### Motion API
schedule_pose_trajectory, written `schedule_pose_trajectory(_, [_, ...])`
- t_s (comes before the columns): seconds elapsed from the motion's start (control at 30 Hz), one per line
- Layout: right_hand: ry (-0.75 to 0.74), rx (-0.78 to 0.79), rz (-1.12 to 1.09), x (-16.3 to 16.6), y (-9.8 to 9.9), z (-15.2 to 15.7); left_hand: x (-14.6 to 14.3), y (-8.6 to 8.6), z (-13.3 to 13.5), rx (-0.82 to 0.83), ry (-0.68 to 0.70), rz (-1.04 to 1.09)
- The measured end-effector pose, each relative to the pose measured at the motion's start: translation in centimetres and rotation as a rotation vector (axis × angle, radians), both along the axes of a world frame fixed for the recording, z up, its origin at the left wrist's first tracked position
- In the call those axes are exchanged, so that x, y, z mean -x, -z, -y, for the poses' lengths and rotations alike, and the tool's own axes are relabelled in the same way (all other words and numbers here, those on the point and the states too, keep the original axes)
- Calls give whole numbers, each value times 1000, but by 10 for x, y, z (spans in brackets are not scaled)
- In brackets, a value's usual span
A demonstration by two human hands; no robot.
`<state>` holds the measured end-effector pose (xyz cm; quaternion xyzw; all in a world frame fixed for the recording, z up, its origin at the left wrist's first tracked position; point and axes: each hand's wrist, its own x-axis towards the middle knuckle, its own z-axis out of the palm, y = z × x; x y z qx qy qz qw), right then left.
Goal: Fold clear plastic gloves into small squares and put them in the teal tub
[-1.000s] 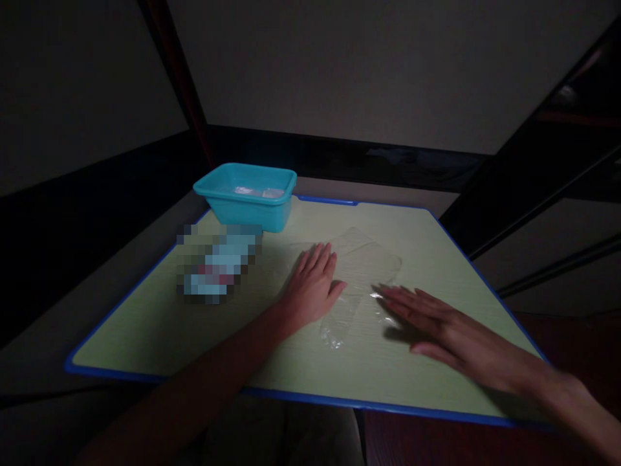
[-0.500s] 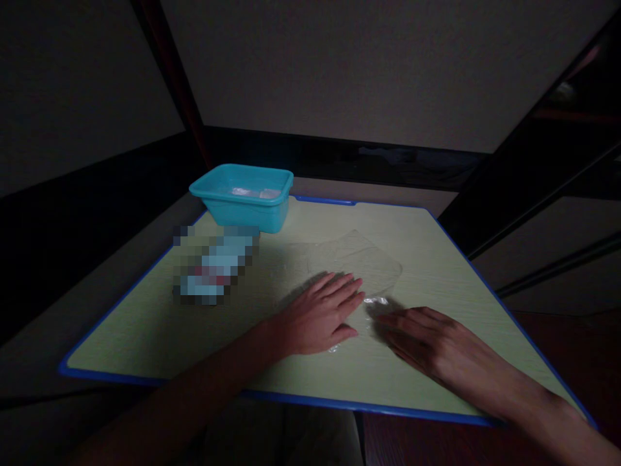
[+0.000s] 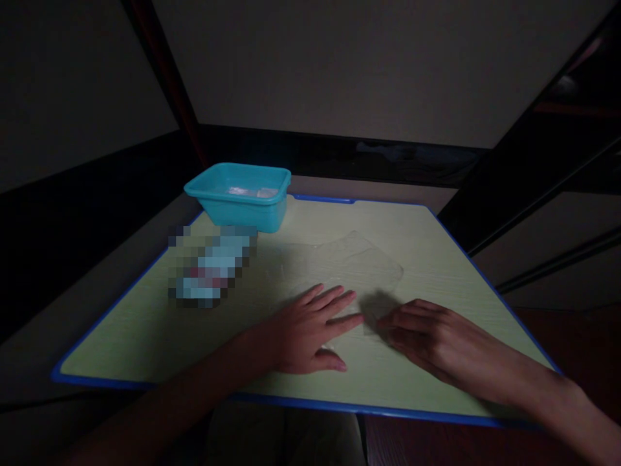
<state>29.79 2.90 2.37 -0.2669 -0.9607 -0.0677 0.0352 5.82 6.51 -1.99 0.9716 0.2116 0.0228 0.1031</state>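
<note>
A clear plastic bag or sheet (image 3: 356, 262) lies flat on the pale yellow table, its outline faint against the wood-like grain. My left hand (image 3: 310, 333) rests palm down over the near part of the plastic, fingers spread. To the right, my right hand (image 3: 420, 333) has its thumb and fingers pinched together at a near edge of the plastic, beside the left fingertips. Part of the plastic is hidden beneath the left hand.
At the back left of the table stands a turquoise plastic basin (image 3: 247, 210) with some whitish, shiny pieces inside. In front of it lies a blurred-out, pixelated object (image 3: 213, 265). A blue rim (image 3: 388, 409) borders the table (image 3: 160, 340).
My left hand has slid slightly toward me and left, its thumb now farther from the fingers. The right fingers have closed into a pinch at the plastic's edge.
</note>
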Motion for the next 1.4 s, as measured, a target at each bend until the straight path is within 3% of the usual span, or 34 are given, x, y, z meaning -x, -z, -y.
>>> schedule_pose_trajectory(0.33, [26, 160, -86, 10, -22, -41, 19, -7, 19, 52, 31, 29])
schedule_pose_trajectory(0.5, [15, 165, 17, 24, -25, -60, 22, -11, 25, 13, 49, 61])
schedule_pose_trajectory(0.67, [15, 200, 49, 35, -18, -77, 17, -15, 25, -44, 56, 70])
schedule_pose_trajectory(0.87, [-14, 317, -78, 42, -1, -90, 11, -17, 23, -110, 56, 99])
schedule_pose_trajectory(1.23, [182, 277, -469, -2, 7, -80, -7, -23, 9, -216, -62, 166])
schedule_pose_trajectory(1.4, [205, 446, -546, 11, 11, -86, -15, -20, 4, -214, -22, 167])
